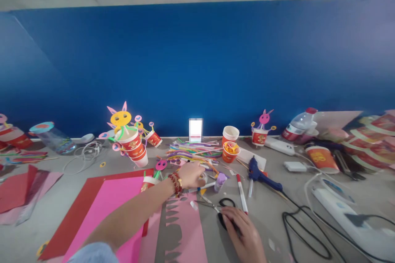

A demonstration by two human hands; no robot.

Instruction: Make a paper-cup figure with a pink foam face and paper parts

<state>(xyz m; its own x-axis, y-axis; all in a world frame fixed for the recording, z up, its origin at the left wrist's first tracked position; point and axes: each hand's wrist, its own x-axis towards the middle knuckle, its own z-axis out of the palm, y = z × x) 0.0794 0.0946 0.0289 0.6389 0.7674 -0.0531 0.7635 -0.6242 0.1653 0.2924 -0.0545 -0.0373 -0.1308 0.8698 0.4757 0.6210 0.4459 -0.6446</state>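
My left hand [191,174], with beaded bracelets at the wrist, reaches to the middle of the table. Its fingers bend down by a clear ring like a tape roll [203,178]; what they pinch, if anything, is hidden. My right hand [243,232] is closed over the black handles of scissors [227,202], which lie on the table with the blades pointing left. Beside the left hand are a purple-capped bottle [220,182] and a pink mask-like cutout [161,164] on a cup. Below lies a pink paper strip [188,230] with shapes cut from its edge.
Pipe cleaners [197,152] lie behind my left hand. A blue glue gun [262,176] with a black cord and a red marker [242,193] lie right. Decorated cups [129,141] stand at the back left. Pink and red sheets [108,197] lie left; a power strip [348,218] is far right.
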